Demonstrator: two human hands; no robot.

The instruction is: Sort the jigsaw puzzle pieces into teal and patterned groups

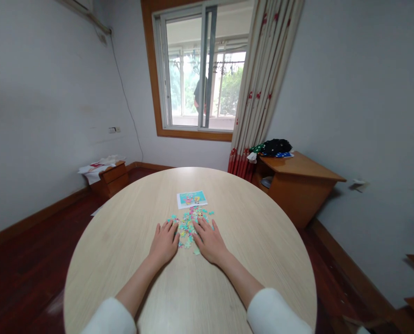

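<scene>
A scatter of small pastel jigsaw pieces (190, 221) lies on the round light-wood table (130, 232). My left hand (164, 241) rests palm down at the left edge of the pile, fingers stretched out and holding nothing. My right hand (210, 241) lies flat at the right edge of the pile, fingers spread over some pieces. Beyond the pieces lies a small printed picture card (192, 198) with a turquoise scene. One loose green piece (196, 251) sits between my hands.
A wooden cabinet (297, 185) with dark clothing on top stands to the right under a striped curtain (262, 83). A low wooden stand (110, 176) with papers sits at the left wall. A window (200, 74) faces me. The floor is dark red wood.
</scene>
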